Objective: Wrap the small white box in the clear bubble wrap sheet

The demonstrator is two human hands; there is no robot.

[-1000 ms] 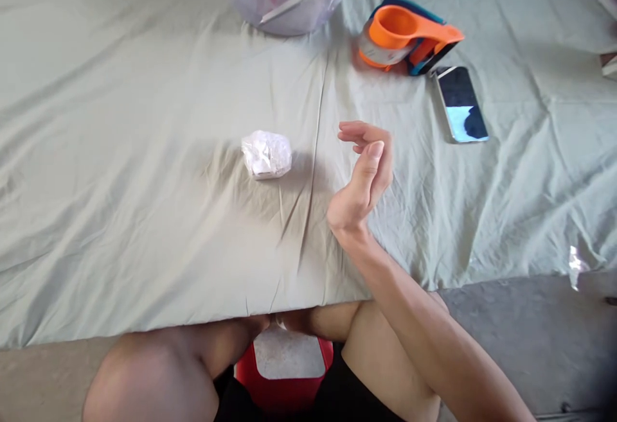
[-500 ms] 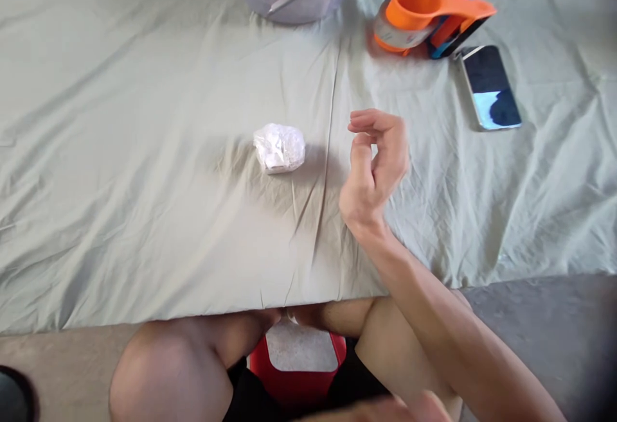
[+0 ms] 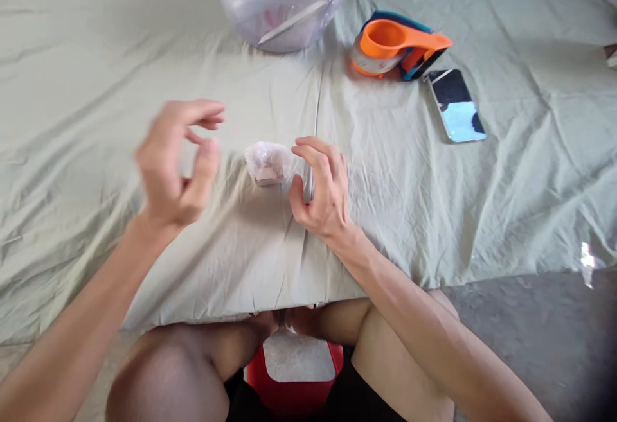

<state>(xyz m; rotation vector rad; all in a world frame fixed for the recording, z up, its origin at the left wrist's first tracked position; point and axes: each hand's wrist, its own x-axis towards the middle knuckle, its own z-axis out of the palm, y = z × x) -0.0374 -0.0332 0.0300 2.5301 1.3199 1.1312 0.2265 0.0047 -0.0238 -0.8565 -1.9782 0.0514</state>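
A small bundle in white bubble wrap [image 3: 268,162] rests on the pale green cloth [image 3: 231,261] in front of me. My right hand [image 3: 322,184] is just to its right, with curved fingers apart and the fingertips close to the wrap; whether they touch it I cannot tell. To the left of the bundle, my left hand [image 3: 179,162] hovers above the cloth, slightly blurred. A gap shows between its thumb and fingers, and it holds nothing. What is inside the wrap is hidden.
Beyond the bundle stands a clear purple-tinted basin [image 3: 289,20] with things inside. An orange tape dispenser [image 3: 385,40] lies to its right, beside a phone [image 3: 457,106]. The cloth's front edge hangs over my knees, and a red stool [image 3: 294,396] is below me.
My left hand has risen from the bottom edge to the left of the bundle. My right hand has moved left towards the bundle and its fingers have spread. The view has shifted slightly.
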